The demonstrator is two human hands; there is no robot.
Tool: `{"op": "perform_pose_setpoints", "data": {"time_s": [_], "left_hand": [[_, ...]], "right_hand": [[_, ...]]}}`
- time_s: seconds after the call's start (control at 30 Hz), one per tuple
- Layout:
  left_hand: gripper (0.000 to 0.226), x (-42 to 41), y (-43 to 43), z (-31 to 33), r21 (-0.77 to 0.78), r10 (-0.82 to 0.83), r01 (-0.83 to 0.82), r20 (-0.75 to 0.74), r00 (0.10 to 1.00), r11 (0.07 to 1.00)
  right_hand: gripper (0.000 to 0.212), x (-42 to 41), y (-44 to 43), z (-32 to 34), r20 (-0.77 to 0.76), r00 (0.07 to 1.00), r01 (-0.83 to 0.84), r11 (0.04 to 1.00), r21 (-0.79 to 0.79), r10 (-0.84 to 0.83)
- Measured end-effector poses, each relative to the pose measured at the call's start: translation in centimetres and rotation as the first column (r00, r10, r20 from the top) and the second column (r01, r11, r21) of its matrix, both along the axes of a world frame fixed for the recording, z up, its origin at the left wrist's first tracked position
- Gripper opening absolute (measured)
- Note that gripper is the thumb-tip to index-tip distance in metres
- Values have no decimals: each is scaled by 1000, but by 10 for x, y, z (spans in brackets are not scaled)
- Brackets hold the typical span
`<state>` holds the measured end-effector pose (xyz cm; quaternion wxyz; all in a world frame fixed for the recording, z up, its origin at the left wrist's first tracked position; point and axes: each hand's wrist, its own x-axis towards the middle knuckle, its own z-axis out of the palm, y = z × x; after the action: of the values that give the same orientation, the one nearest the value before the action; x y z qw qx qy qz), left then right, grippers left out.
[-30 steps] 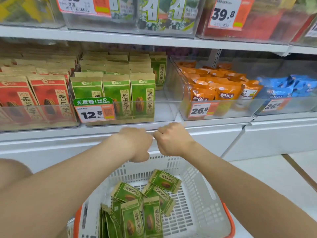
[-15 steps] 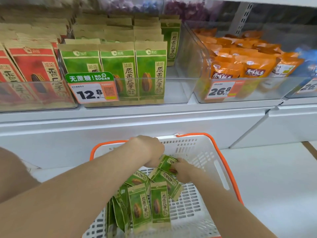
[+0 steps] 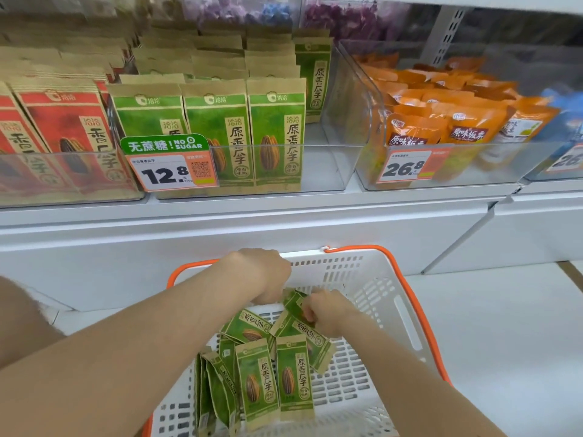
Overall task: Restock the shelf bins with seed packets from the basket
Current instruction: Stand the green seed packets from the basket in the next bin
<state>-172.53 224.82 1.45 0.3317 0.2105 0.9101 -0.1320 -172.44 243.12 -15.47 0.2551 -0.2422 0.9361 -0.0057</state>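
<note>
Your two bare hands reach down into a white slotted plastic basket with an orange rim, set low in front of a white metal shelf.

Your right hand has its fingers curled and pinches the edge of a green paper seed packet. That packet is tilted and sits at the far end of the pile.

Your left hand hangs knuckles-up just beside that packet. Its fingers point down, hidden behind the hand, so I cannot tell whether it grips anything.

More loose green packets lie in the basket nearer to you. Some lie flat and overlapping, face up, each showing a striped sunflower seed, and a few stand on edge at the left.

On the shelf above, a clear plastic bin holds upright green packets of the same design, in rows running front to back. An orange price tag reading 12.8 is fixed to its front, under a green "no sugar" label.

To the left is a bin of red seed packets. To the right is a bin of orange pouches tagged 26.8.
</note>
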Motion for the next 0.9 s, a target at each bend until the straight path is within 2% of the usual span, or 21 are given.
{"op": "perform_pose_setpoints", "data": {"time_s": [0.1, 0.17, 0.2, 0.23, 0.3, 0.4, 0.43, 0.53, 0.63, 0.7, 0.77, 0.9], "left_hand": [[12, 7, -5, 15, -38, 81, -83, -48, 996, 996], [17, 8, -10, 25, -51, 153, -156, -54, 987, 986], [22, 9, -12, 30, -40, 206, -207, -34, 978, 977], [34, 11, -14, 37, -17, 264, -264, -3, 964, 964], [62, 17, -15, 52, 90, 408, -413, 72, 910, 906], [80, 17, -19, 61, 456, 625, -583, 72, 777, 673], [79, 16, -20, 60, 584, 676, -569, 47, 735, 578], [48, 17, -16, 60, 867, 765, -388, 12, 644, 314], [31, 23, -5, 72, 969, 810, -180, -33, 585, 169], [29, 25, -3, 79, 991, 844, -47, -81, 531, 125], [30, 24, -5, 85, 990, 868, 76, -142, 476, 120], [28, 20, -4, 95, 962, 875, 246, -220, 432, 120]], "right_hand": [[3, 3, -4, 28, -105, 994, -20, 978, -206, -2], [14, 9, -10, 46, -239, 971, -62, 928, -368, -30], [23, 13, -14, 54, -286, 953, -53, 882, -469, -95], [30, 16, -19, 63, -313, 930, -31, 809, -587, -192], [38, 21, -34, 81, -256, 875, 43, 592, -805, -412], [21, 18, -58, 115, -33, 752, 177, 249, -952, -658], [16, 16, -63, 127, 26, 691, 199, 156, -968, -722], [30, 12, -72, 163, 196, 548, 196, -102, -975, -813], [34, 13, -79, 195, 403, 542, 206, -348, -915, -738], [33, 18, -89, 212, 505, 564, 205, -482, -852, -653], [28, 22, -96, 226, 545, 599, 192, -555, -809, -587], [22, 22, -95, 251, 532, 657, 198, -558, -806, -534]]}}
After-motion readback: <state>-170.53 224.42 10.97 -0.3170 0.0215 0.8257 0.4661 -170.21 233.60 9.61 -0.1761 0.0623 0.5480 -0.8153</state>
